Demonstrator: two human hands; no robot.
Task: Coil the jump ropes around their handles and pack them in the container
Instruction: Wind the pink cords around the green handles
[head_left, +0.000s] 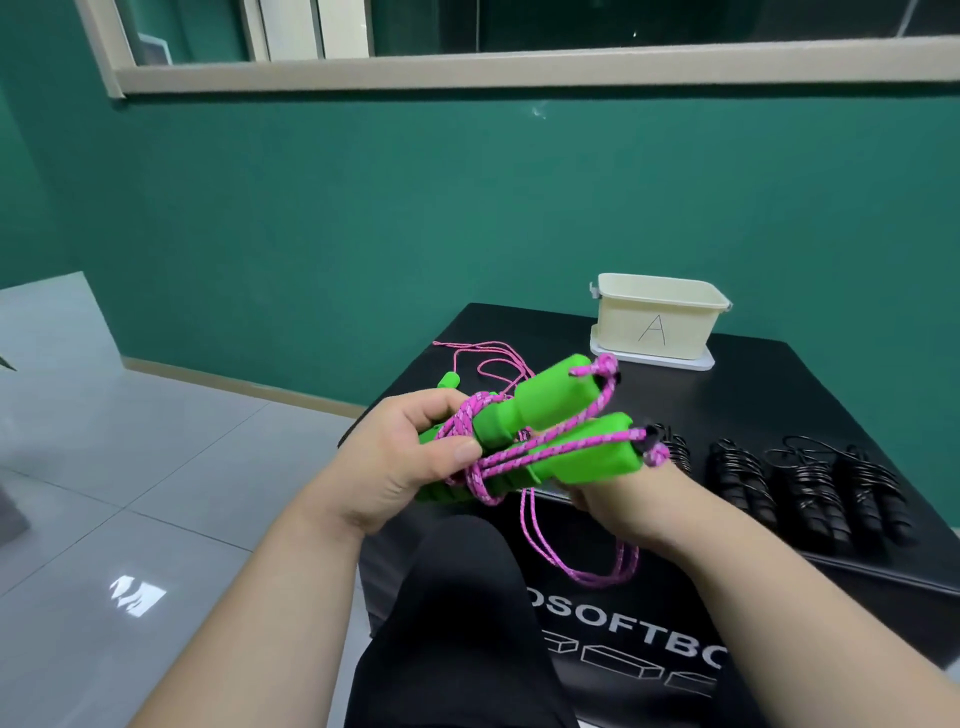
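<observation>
Jump rope: green foam handles and pink braided cord, held in the air over the near-left corner of the black padded box; cord wraps the handles' narrow ends, and a slack loop hangs below.
Left hand: fingers and thumb curled round handles and coils.
Right hand: under the thick handle ends; fingers hidden, grip cannot be told.
Container: cream plastic tub marked "A", at the box's far edge.
Others: black coiled jump ropes, in a row along the near-right edge.

The left forearm and right forearm are bare, with no sleeve reaching the left hand or right hand. The left thumbnail is short and plain. Smooth black cloth covers the leg.
</observation>
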